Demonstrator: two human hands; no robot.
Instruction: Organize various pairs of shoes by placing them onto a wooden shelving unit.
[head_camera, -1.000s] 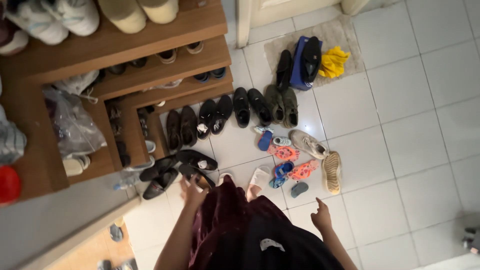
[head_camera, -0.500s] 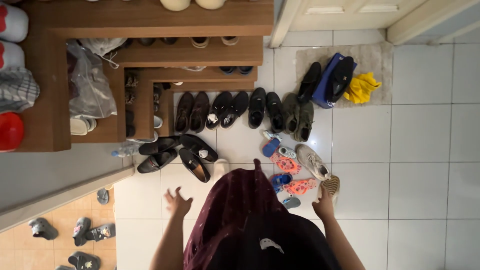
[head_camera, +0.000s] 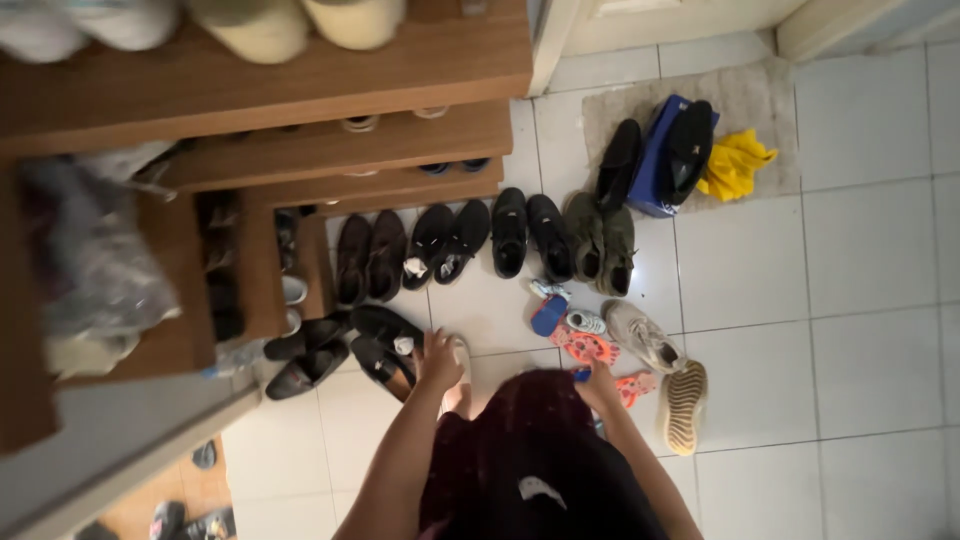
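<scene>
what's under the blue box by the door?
The blue box lies on a beige mat, on the white tiled floor. A black shoe rests on top of it. Whatever lies directly beneath the box is covered.

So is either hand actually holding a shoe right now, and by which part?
It cannot be told for sure. The left hand rests on a black shoe, fingers spread on top. The right hand reaches among small coloured sandals; no grip shows.

Black slip-on shoes (head_camera: 385, 345) and small orange sandals (head_camera: 590, 350) on white tiles.
</scene>
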